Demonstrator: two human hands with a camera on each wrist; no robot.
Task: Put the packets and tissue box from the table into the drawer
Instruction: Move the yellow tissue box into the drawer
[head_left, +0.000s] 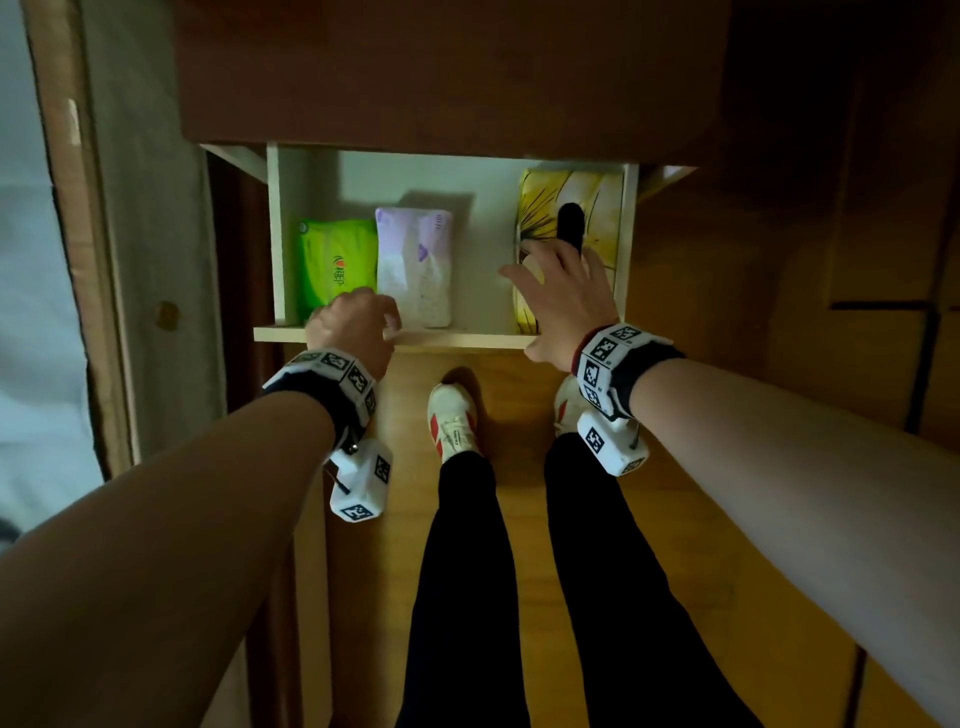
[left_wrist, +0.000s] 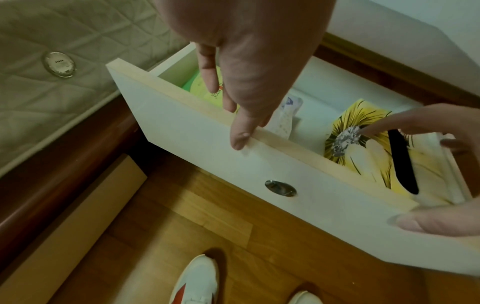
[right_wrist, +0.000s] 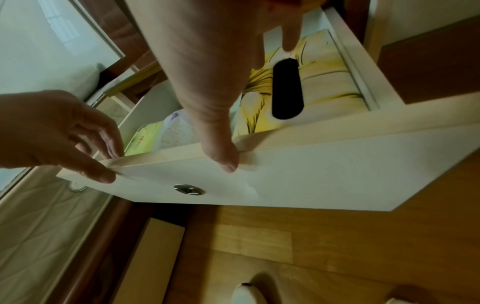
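Observation:
The white drawer (head_left: 457, 339) stands pulled out under the brown cabinet top. A green packet (head_left: 337, 260) lies at its left and a pale purple packet (head_left: 415, 260) beside it. The yellow tissue box (head_left: 597, 208) fills the right side. My left hand (head_left: 363, 317) pinches the top edge of the drawer front (right_wrist: 311, 174) at the left, with its thumb on the outer face. My right hand (head_left: 550, 291) reaches over the front edge at the right, fingers spread and straight above the tissue box (right_wrist: 324, 86), thumb against the front panel.
A quilted mattress (left_wrist: 52, 92) in a dark wooden bed frame runs along the left. Below the drawer are a wooden floor, my legs and white-and-red shoes (head_left: 452, 421). A metal knob (left_wrist: 280, 188) sits mid-front on the drawer. A flat cardboard piece (left_wrist: 78, 236) lies by the bed.

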